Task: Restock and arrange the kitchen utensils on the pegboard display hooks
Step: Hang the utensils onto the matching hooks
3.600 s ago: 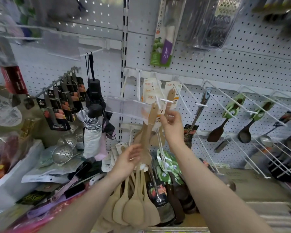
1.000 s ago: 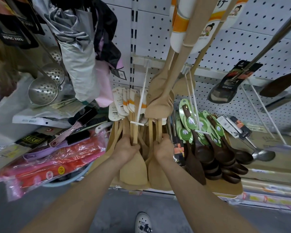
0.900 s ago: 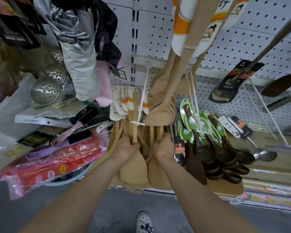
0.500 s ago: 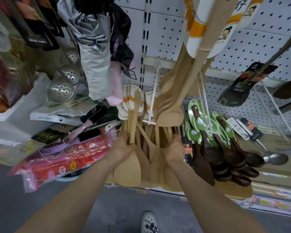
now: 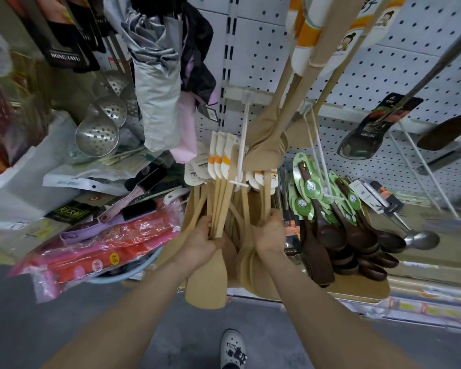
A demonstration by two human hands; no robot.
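Note:
Several pale wooden spatulas with white and orange card tags hang low on a white pegboard hook. My left hand grips a bunch of their handles on the left side. My right hand grips the handles of another bunch on the right. More wooden spatulas hang from a higher hook, close to the camera, directly above my hands. The white pegboard fills the background.
Dark wooden spoons with green tags hang right of my right hand, then a steel ladle. A folded silver umbrella, steel skimmers and packaged brushes crowd the left. Bare white hooks jut out at right.
Earlier my hands were up at the higher hook with a wooden spatula. They have dropped to the lower bunch, and over the last second the left hand has pulled its handles slightly leftward.

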